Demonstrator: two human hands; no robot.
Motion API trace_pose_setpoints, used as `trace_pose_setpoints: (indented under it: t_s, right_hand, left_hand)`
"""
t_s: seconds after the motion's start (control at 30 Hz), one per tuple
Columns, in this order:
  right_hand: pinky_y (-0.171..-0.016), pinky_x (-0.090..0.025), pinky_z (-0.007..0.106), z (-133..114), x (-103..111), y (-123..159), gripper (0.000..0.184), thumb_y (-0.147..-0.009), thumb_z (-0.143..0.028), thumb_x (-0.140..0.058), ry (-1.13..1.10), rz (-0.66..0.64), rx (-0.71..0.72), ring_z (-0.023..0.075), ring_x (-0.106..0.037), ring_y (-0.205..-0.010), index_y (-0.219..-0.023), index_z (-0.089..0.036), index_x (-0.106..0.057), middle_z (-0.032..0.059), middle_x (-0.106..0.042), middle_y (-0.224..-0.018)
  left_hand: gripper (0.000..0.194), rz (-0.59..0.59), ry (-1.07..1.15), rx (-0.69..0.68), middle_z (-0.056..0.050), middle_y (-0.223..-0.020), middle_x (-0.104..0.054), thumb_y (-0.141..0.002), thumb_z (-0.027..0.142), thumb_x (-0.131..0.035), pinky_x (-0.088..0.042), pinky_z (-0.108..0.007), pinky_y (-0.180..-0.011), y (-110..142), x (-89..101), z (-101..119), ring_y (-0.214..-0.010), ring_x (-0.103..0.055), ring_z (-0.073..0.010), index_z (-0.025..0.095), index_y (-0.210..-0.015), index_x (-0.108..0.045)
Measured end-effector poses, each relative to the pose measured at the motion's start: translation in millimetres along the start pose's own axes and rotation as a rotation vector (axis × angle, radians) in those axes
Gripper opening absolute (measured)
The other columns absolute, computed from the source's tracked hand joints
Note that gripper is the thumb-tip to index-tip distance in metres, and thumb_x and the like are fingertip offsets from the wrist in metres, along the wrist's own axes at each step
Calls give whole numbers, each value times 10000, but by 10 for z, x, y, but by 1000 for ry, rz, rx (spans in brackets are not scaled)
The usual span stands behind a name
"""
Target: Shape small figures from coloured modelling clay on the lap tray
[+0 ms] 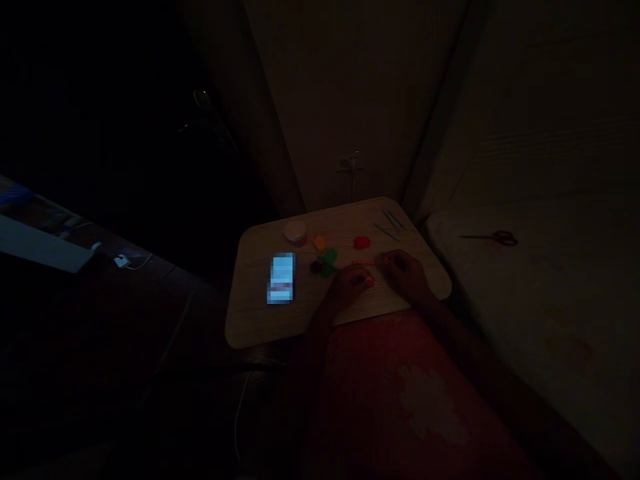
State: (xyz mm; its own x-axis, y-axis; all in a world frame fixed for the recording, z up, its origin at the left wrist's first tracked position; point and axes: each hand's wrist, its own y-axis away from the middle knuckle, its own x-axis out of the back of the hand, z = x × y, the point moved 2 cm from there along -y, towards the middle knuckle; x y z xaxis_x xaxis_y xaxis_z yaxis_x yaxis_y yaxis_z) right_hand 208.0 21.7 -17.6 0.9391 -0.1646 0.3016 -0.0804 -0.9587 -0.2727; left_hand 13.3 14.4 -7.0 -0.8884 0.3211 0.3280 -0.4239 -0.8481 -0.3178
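Table (255, 317) with phone (281, 278), coloured lumps (362, 243)

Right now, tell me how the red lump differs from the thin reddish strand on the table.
The red lump is compact and rounded, while the thin reddish strand is long and narrow. The red lump looks evenly red; the strand shows lighter, broken banding. The strand reaches close to the right hand, while the lump sits farther off, toward the wall. Both are reddish and on the table.

The left hand (349, 288) and right hand (406, 272) are near a red strand (363, 263). A lit phone (281, 279) shares the table (250, 320).
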Motion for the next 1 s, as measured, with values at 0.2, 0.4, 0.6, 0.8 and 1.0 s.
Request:
trace_pose_setpoints:
  t_s: [0.2, 0.4, 0.6, 0.8, 1.0]
  right_hand:
    - [-729, -492, 320, -9, 9, -6, 239, -886, -416, -643, -22, -11, 16, 201, -642, -779, -912, -196, -730, 53, -742, -869]
    - [-770, -530, 348, 26, -3, -13, 276, -894, -441, -649, -34, -25, 14, 232, -695, -846, -971, -203, -764, 75, -778, -949]
    - [-760, -527, 341, 2, -4, -17, 273, -894, -434, -642, -18, -17, 14, 227, -695, -831, -964, -201, -767, 71, -784, -946]
    - [-748, -518, 334, 4, -6, -20, 295, -910, -449, -627, -14, -36, 25, 224, -690, -826, -977, -196, -764, 70, -781, -943]
    - [-752, -519, 334, 35, -18, -25, 276, -902, -430, -640, -14, -32, 18, 225, -694, -837, -982, -201, -772, 68, -784, -955]
  left_hand:
    - [218, -49, -82, -64, -57, -826, -694, -881, 303, -704, -495, -310, -794, 22, -1, 8, -811, -642, -175, 164, -713, -687]
    - [288, -6, -173, -120, -37, -740, -644, -861, 340, -747, -441, -272, -653, 68, 12, 6, -693, -595, -145, 157, -650, -679]
    - [396, 11, -202, -120, -20, -713, -613, -825, 396, -793, -417, -255, -616, 58, 30, 2, -658, -570, -126, 156, -579, -595]
    - [443, 22, -171, -155, -6, -689, -585, -793, 422, -824, -410, -255, -612, 45, 40, -4, -639, -536, -119, 164, -575, -537]
    - [453, 163, -72, -47, -7, -717, -600, -767, 460, -825, -421, -268, -621, 10, 53, -56, -660, -533, -126, 174, -590, -521]
